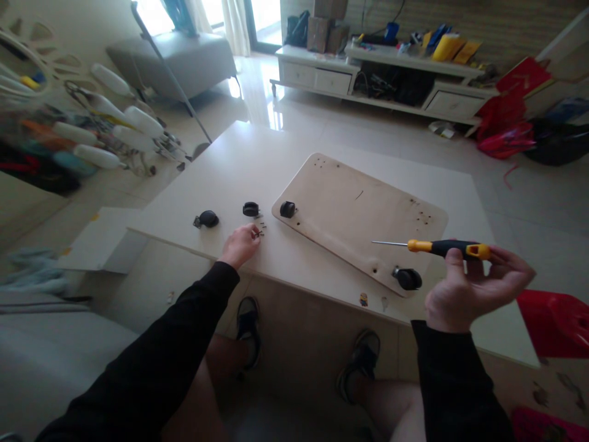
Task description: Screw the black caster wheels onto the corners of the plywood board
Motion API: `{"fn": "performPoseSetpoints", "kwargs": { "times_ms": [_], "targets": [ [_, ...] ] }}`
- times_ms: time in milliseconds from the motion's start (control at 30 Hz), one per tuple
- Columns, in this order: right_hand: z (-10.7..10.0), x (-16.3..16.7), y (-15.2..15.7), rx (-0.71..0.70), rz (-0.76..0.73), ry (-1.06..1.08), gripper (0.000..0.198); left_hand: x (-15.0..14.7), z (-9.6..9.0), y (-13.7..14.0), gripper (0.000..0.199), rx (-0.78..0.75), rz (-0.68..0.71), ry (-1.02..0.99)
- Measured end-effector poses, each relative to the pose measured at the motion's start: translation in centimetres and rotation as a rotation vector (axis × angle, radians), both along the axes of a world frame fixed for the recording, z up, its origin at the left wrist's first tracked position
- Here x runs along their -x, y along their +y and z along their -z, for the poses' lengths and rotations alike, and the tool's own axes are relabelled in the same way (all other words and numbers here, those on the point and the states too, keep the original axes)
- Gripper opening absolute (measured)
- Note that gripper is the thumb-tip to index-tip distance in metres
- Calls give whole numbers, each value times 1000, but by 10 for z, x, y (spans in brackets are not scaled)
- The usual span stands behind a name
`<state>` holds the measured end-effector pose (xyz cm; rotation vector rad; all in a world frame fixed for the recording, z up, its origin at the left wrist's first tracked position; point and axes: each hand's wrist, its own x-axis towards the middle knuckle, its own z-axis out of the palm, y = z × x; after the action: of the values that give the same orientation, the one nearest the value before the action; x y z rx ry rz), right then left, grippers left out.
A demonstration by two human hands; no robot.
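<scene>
My right hand [469,288] is wrapped round the yellow and black handle of a screwdriver [442,247], raised over the right end of a board, its shaft pointing left. On the left, my left hand [242,244] is at the tabletop, fingertips pinched on a small screw [259,233]. A few loose screws [264,226] lie right beside those fingers. The pale, round-cornered board [350,209] lies flat, with a black caster [288,209] at its left corner and another caster [408,279] at its near right corner. Two loose casters, one [251,209] and another [207,218], rest left of the board.
The white table [221,166] has a near edge in front of my legs, with stickers [363,299] by it. A red container [554,322] stands at the right. Behind is a low white cabinet [301,75] loaded with boxes and tools. A white box [103,236] sits left of the table.
</scene>
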<state>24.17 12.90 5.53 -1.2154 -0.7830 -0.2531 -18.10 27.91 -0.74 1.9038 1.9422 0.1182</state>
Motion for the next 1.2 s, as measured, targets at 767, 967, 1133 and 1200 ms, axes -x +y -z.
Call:
{"fn": "performPoseSetpoints", "kwargs": {
  "times_ms": [767,967,1133,1200],
  "targets": [
    [-19,22,-5,36,-42,145,47,2,15,5,16,-30,13,-1],
    [-20,23,-5,56,-24,139,46,3,17,6,15,-20,15,12],
    [-22,24,-4,74,-17,142,46,3,18,6,15,-46,31,26],
    [-22,24,-4,93,-4,134,45,3,19,6,14,-64,36,30]
  ]
}}
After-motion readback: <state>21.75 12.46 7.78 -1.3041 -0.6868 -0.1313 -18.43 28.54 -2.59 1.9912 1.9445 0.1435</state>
